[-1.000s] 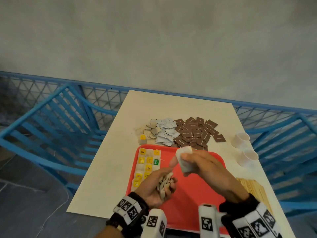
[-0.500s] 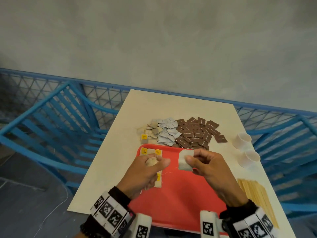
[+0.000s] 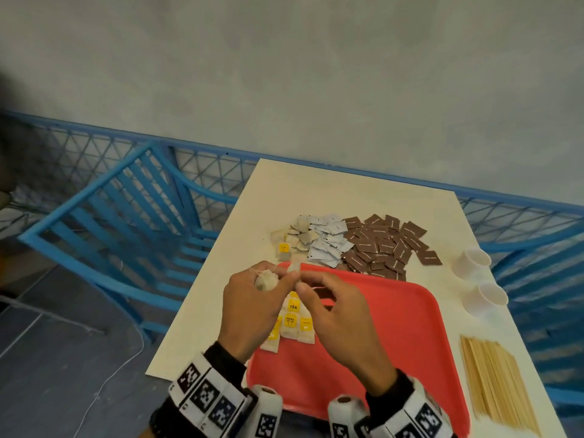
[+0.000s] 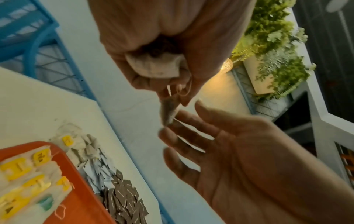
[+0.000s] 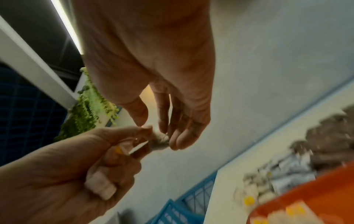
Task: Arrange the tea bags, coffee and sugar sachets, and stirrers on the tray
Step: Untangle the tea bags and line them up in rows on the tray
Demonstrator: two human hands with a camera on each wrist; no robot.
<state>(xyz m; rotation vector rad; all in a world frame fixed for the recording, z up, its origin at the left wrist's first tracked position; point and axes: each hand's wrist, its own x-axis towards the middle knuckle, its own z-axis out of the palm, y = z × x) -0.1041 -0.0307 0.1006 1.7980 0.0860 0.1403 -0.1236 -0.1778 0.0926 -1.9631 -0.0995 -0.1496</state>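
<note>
Left grip: my left hand is clenched around a bunch of loose tea bags, held above the tray's far left corner; its thumb and forefinger also pinch one single tea bag by its end.
Right grip: my right hand hangs just beside the left, fingers loosely extended; the fingertips touch the single tea bag, and I cannot tell whether they grasp it.
Tray: red, lying at the near edge of the worktop, under both hands.
Laid tea bags: rows with yellow tags along the tray's left side, partly hidden by my left hand.
Tea bag pile: on the worktop just beyond the tray's far left corner.
Sugar sachets: pale heap touching the tea bag pile on its right.
Coffee sachets: brown heap beyond the tray's far edge, adjoining the sugar sachets.
Cups: two white ones near the worktop's right edge.
Stirrers: wooden bundle at the near right corner, right of the tray.
</note>
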